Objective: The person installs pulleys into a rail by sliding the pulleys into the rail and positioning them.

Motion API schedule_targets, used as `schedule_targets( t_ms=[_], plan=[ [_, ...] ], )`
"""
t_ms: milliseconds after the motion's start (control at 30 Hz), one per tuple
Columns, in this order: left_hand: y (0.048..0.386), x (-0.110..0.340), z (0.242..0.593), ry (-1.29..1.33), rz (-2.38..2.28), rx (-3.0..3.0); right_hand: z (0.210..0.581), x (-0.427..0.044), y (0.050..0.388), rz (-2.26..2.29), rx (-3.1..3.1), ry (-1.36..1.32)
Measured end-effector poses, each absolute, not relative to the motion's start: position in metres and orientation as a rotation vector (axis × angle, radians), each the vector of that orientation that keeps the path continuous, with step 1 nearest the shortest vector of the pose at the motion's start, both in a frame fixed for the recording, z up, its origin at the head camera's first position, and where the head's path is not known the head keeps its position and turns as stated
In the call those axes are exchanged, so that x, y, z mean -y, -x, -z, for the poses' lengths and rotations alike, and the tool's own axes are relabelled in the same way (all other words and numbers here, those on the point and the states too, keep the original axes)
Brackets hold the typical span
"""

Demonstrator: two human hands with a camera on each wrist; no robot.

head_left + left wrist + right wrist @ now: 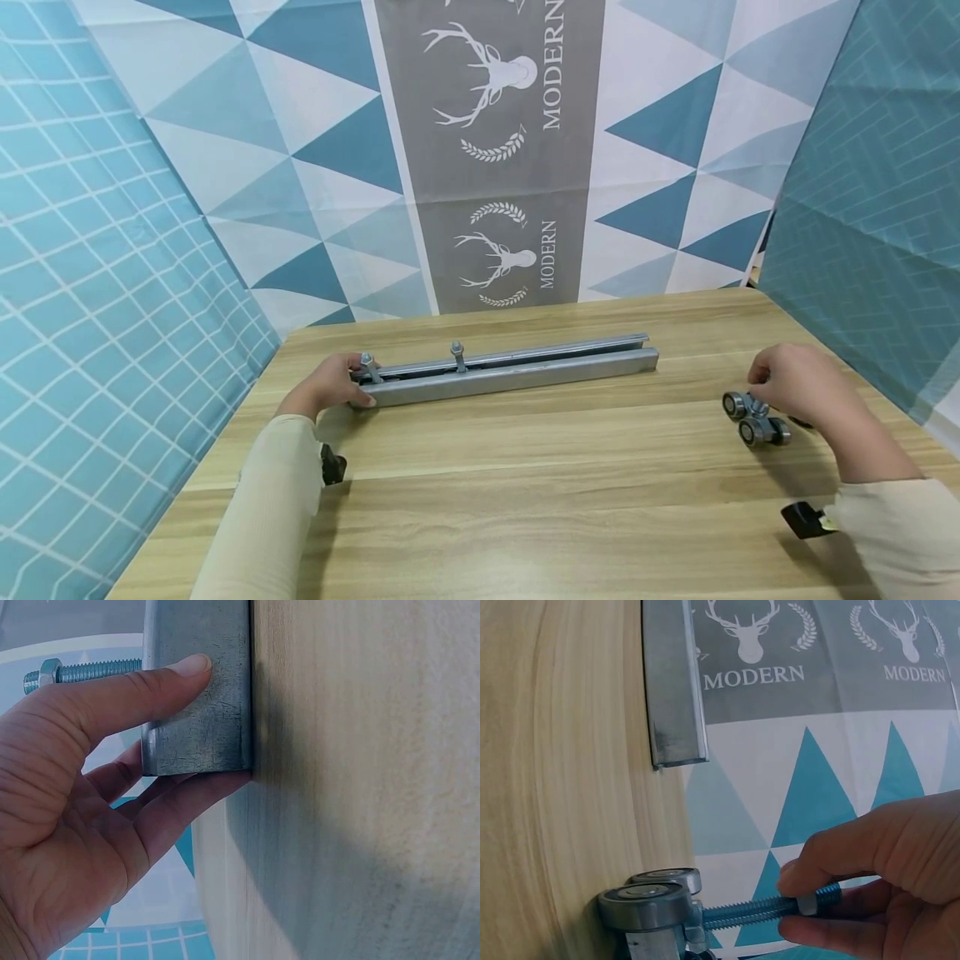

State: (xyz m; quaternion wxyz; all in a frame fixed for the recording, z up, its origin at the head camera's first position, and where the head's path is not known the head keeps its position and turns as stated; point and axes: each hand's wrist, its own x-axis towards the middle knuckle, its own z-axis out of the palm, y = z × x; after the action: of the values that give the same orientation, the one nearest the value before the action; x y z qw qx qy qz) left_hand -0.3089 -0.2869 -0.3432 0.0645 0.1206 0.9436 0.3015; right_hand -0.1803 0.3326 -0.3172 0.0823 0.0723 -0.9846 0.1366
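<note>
A grey metal channel rail lies across the table with its slot facing up. Two bolts stand out of the slot, one near the left end and another farther right. My left hand grips the rail's left end; in the left wrist view the thumb presses the side of the rail and the fingers lie at its end. My right hand pinches the nut end of a threaded bolt on a roller trolley with several wheels, at the table's right.
Another wheel shows partly under my right hand. The wooden table runs up to a patterned cloth at the back. Blue-patterned cloths hang on the left and right.
</note>
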Motion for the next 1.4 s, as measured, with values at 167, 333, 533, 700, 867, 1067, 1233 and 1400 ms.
schedule_targets(
  t_ms=[167, 333, 533, 700, 867, 1067, 1233, 1400],
  plan=[
    [0.307, 0.286, 0.342, -0.357, -0.91, -2.848, 0.316, -0.331, 0.181, -0.465, 2.951, -0.154],
    [0.306, 0.287, 0.34, -0.355, -0.896, -2.849, 0.317, -0.328, 0.182, -0.453, 2.927, -0.184],
    [0.309, 0.287, 0.342, -0.333, -0.882, -2.859, 0.317, -0.319, 0.184, -0.45, 2.923, -0.211],
    [0.311, 0.287, 0.343, -0.335, -0.878, -2.862, 0.314, -0.313, 0.192, -0.463, 2.929, -0.238],
    [0.312, 0.288, 0.345, -0.354, -0.876, -2.869, 0.31, -0.309, 0.205, -0.434, 2.94, -0.298],
    [0.311, 0.289, 0.347, -0.364, -0.884, -2.873, 0.311, -0.307, 0.217, -0.417, 2.951, -0.316],
    [0.312, 0.29, 0.348, -0.365, -0.889, -2.877, 0.313, -0.307, 0.229, -0.374, 2.95, -0.345],
    [0.312, 0.29, 0.348, -0.363, -0.9, -2.874, 0.313, -0.309, 0.241, -0.34, 2.939, -0.393]
  ],
)
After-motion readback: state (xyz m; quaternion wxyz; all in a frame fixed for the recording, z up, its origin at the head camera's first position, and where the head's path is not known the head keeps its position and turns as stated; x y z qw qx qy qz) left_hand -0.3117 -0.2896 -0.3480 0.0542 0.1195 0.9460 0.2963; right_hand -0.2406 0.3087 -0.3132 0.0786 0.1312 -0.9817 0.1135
